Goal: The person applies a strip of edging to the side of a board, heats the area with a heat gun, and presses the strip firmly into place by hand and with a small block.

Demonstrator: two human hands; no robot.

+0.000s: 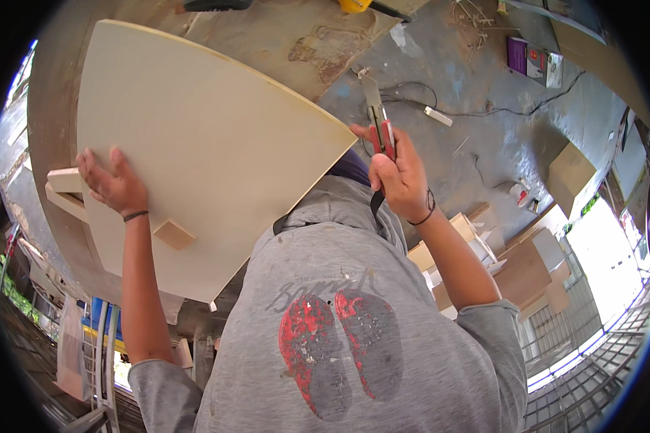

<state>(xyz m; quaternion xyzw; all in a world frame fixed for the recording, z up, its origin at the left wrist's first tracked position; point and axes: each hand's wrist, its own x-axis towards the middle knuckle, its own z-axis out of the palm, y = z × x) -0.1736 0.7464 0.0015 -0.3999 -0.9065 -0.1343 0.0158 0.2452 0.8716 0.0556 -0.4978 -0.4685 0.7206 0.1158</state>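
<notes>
A large pale flat panel [209,137] with light wooden edges lies across the worktable in front of me. My left hand [115,184] rests on its left part, fingers spread. Close to that wrist, a small square piece of wood [174,234] lies on the panel. Just past the panel's right corner, my right hand [401,173] is closed round the red handle of what looks like a utility knife [380,126]. Its flat grey metal blade points away from me, over the floor and apart from the panel.
Wooden strips [66,184] stick out under the panel's left edge. A stained brown board [325,54] lies beyond it. On the floor at right are a black cable [484,112], a white plug strip [438,115] and a purple box [525,56]. Wood offcuts [477,234] sit near my right forearm.
</notes>
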